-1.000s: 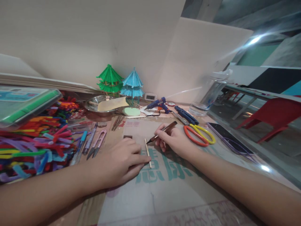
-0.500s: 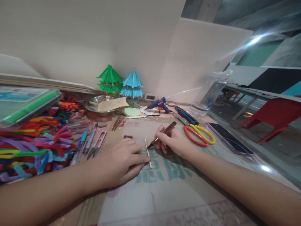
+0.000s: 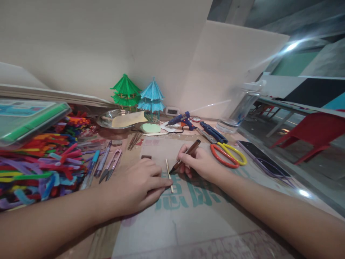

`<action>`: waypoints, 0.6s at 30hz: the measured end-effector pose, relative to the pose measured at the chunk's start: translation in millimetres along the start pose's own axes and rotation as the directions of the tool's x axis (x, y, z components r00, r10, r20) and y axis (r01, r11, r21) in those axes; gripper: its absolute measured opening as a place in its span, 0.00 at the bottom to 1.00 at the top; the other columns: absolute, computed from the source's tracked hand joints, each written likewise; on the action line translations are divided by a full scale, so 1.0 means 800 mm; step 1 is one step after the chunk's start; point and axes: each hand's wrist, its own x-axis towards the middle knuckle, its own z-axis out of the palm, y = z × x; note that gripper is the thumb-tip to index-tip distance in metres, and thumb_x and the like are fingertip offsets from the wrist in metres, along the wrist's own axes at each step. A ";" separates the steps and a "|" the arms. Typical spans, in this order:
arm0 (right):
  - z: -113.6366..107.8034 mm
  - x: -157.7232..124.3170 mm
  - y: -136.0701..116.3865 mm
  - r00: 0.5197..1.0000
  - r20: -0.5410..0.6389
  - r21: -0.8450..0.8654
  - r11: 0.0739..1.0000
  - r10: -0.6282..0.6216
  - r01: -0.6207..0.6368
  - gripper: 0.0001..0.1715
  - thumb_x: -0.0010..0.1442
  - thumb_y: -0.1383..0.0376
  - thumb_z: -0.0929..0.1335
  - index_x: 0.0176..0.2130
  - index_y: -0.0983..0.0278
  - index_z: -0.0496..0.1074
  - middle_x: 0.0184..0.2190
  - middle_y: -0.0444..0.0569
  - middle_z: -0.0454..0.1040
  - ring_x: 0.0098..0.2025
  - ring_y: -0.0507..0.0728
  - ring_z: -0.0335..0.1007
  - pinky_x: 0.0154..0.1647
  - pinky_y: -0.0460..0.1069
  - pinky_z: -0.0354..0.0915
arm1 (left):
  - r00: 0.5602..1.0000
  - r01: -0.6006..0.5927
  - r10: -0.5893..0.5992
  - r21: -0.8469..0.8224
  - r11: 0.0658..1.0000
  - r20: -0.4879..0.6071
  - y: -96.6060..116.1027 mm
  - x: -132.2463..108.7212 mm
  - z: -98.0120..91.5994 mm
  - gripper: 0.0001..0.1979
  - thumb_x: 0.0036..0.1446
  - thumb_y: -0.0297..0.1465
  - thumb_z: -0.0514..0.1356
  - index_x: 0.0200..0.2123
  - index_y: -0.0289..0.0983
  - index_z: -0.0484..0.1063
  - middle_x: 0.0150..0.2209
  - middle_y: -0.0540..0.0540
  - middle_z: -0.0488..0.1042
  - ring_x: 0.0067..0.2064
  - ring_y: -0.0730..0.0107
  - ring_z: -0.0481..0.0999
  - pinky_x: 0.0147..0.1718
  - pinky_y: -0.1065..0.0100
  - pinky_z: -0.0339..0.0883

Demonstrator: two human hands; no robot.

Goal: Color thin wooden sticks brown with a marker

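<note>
A thin wooden stick (image 3: 167,167) lies on the pale sheet with printed green characters (image 3: 172,201). My left hand (image 3: 142,183) rests palm down beside it, and the index fingertip pins the stick's near part to the sheet. Between the fingers of my right hand (image 3: 201,163) is a brown marker (image 3: 194,146), slanted, with its dark tip touching or very close to the stick's middle. Just beyond my left hand sits a small dark brown piece (image 3: 146,157), perhaps the marker's cap.
Colourful pipe cleaners (image 3: 54,162) crowd the left, near pens (image 3: 103,159) and pink snips (image 3: 111,165). Behind stand green (image 3: 125,90) and blue (image 3: 152,95) umbrella-like models, a metal bowl (image 3: 104,122) and a glue gun (image 3: 183,120). Rightward lie scissors (image 3: 225,162), a phone (image 3: 261,158) and a clear jug (image 3: 237,108).
The marker tip has shifted slightly towards me along the stick, my right hand moving with it. My left hand stays in place on the stick.
</note>
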 end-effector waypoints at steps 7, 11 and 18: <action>-0.001 0.000 0.002 1.000 0.010 0.013 1.000 -0.019 0.019 0.14 0.52 0.56 0.68 0.27 0.63 0.61 0.16 0.41 0.70 0.13 0.47 0.60 0.13 0.41 0.56 | 1.000 -0.006 0.006 -0.015 1.000 0.000 0.000 -0.001 0.001 0.13 0.65 0.29 0.52 0.47 0.41 0.74 0.32 0.45 0.70 0.35 0.64 0.66 0.35 0.63 0.59; -0.001 -0.001 0.002 0.999 0.039 0.027 1.000 -0.008 0.007 0.15 0.52 0.56 0.68 0.28 0.62 0.61 0.16 0.41 0.71 0.13 0.47 0.59 0.14 0.42 0.57 | 1.000 -0.008 0.008 -0.012 1.000 -0.005 -0.001 0.000 0.002 0.13 0.65 0.30 0.52 0.47 0.40 0.75 0.31 0.45 0.69 0.35 0.63 0.66 0.35 0.63 0.59; -0.001 0.002 0.002 0.997 -0.049 0.001 0.998 -0.056 0.056 0.13 0.54 0.57 0.67 0.29 0.63 0.62 0.17 0.40 0.70 0.14 0.47 0.61 0.15 0.42 0.56 | 1.000 -0.003 0.003 -0.022 1.000 0.014 0.000 0.000 0.001 0.14 0.65 0.29 0.51 0.48 0.41 0.74 0.32 0.45 0.70 0.35 0.64 0.66 0.35 0.63 0.59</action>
